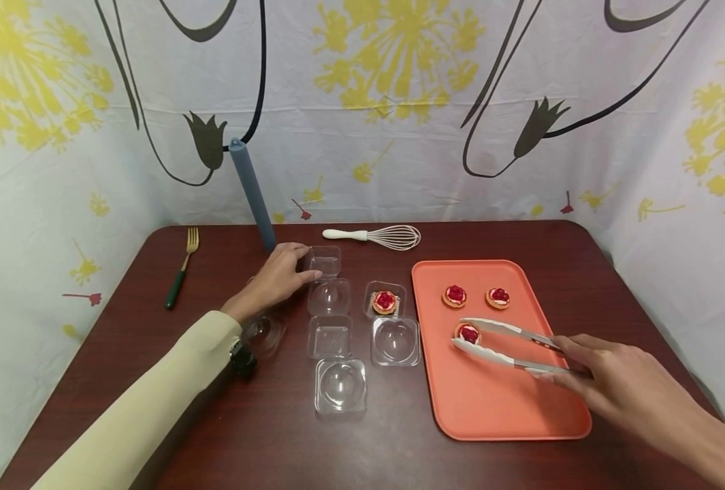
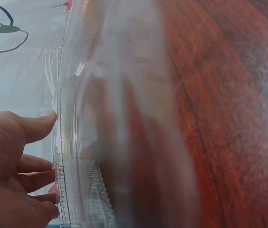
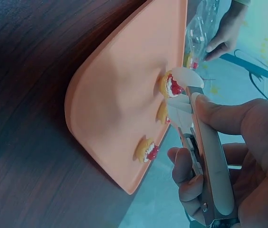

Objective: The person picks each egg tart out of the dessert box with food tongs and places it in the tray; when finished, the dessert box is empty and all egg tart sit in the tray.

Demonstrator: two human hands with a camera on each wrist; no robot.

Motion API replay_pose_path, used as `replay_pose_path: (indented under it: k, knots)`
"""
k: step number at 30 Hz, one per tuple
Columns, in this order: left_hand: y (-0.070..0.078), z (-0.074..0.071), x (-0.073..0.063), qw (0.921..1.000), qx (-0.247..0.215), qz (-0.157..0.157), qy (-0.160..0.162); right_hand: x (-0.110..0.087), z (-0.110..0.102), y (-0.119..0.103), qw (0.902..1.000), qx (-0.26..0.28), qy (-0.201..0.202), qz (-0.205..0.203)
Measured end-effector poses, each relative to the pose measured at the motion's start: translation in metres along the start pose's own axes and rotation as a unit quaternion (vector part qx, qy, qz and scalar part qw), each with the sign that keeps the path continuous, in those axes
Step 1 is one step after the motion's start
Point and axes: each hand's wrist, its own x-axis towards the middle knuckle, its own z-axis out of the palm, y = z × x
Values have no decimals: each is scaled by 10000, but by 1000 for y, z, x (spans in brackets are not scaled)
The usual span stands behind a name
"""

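Observation:
My right hand grips a pair of tongs with pale tips. Those tips stand on either side of a small red-topped tart on the orange tray. Two more tarts, one and another, sit farther back on it. On the left, my left hand touches the side of a clear plastic box, thumb and fingers spread along its edge. Another tart lies inside an open clear box, whose domed lid faces me.
More clear boxes, such as one with a ribbed base and a domed lid, lie mid-table. Another domed piece sits under my left forearm. Behind are a whisk and a blue stick; a fork lies left.

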Motion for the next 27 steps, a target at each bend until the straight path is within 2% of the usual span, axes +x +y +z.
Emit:
replay_pose_path:
  k: [14, 21, 27]
  knots:
    - [1, 0, 0, 10000, -66, -43, -7, 0, 0, 0, 9989, 11, -340, 309]
    - [0, -2, -1, 9999, -120, -54, -36, 0, 1, 3, 9991, 93, -251, 317]
    - [3, -4, -3, 9999, -118, 67, 49, -3, 0, 5, 9995, 219, -51, 226]
